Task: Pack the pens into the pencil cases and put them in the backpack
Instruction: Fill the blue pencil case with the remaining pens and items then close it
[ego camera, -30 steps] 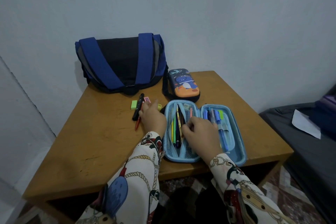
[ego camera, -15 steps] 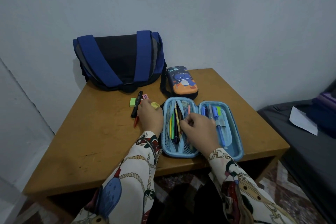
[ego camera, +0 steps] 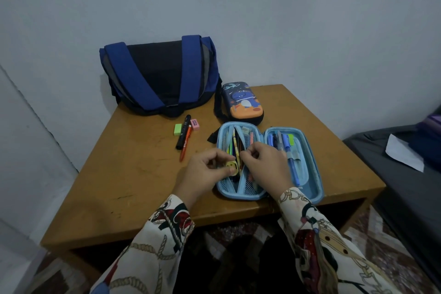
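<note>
Head view | wooden table [ego camera: 124, 174] against pale wall | left hand [ego camera: 205, 172] pinches yellow item [ego camera: 232, 166] | right hand [ego camera: 265, 164] curled over open pencil case [ego camera: 307, 174], grip hidden

Home room, wooden table [ego camera: 133, 181], patterned rug [ego camera: 381, 234], bedding [ego camera: 405, 174]

Beside the blue-and-black backpack [ego camera: 157, 76], a closed navy case [ego camera: 242, 102] with an orange dinosaur print; nearer, a light-blue case [ego camera: 310, 169]; green eraser [ego camera: 178, 129], pink eraser [ego camera: 195, 124].

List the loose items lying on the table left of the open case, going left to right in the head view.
green eraser → black marker → orange pen → pink eraser
</note>
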Available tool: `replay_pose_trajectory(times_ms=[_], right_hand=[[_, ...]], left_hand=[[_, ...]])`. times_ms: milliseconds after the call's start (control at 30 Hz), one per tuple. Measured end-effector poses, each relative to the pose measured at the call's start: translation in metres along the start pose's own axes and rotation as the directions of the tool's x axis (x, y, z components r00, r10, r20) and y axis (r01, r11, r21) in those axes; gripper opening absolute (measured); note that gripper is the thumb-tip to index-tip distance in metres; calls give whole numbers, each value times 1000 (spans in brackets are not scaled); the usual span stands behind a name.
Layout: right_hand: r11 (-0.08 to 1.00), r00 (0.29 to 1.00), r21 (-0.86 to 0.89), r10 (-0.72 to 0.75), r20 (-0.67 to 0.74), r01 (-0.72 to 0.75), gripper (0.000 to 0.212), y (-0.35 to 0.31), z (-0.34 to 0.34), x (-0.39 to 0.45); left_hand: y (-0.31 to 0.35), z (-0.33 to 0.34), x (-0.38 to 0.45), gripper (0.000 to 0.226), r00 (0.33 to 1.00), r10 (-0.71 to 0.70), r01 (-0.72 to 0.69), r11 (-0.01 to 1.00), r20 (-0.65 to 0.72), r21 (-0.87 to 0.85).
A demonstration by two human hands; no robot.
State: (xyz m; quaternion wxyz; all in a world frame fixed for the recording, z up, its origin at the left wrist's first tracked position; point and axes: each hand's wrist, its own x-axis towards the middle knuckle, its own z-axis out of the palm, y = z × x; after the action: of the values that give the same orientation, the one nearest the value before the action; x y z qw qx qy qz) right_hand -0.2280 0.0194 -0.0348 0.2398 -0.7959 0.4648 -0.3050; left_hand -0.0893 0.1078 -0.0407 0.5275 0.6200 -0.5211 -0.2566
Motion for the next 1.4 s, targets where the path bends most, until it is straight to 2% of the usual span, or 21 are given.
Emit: replay_pose_trajectory(times_ms=[300,433,533,600,733,867,967,1100,1200,1400], right_hand=[[998,1000,61,26,1,-26,25,0,-2,-2],[996,999,77,31,12,-32,25,0,-3,-2],[997,1000,67,29,10,-30,26,0,-3,-2],[997,1000,67,23,9,-24,25,1,-2,-1],[997,1000,70,21,12,-22,25,3,-1,0],[995,1000,97,7,0,-7,25,4,0,0],[992,1000,125,-6,-10,7,26,5,0,0],[988,1000,156,-12,-18,15,28,6,1,-1],[988,1000,154,-9,-18,11,27,6,1,0],[991,1000,131,-4,-1,5,28,5,0,-1]], left_hand=[[-6,-2,3,24,990,20,-33,995,140,92],[-6,-6,5,41,976,-27,16,998,218,54],[-7,-7,4,46,969,3,-19,998,245,62],[-8,-7,3,46,967,19,-37,997,255,66],[-6,-6,1,35,970,-17,22,1000,243,-19],[-7,-4,1,24,980,-10,-6,997,200,83],[-8,-3,2,24,980,10,-22,998,201,58],[-14,-1,4,29,969,93,-116,989,230,89],[-17,-2,6,37,960,89,-119,988,266,98],[-15,-4,7,33,957,77,-100,992,280,71]])
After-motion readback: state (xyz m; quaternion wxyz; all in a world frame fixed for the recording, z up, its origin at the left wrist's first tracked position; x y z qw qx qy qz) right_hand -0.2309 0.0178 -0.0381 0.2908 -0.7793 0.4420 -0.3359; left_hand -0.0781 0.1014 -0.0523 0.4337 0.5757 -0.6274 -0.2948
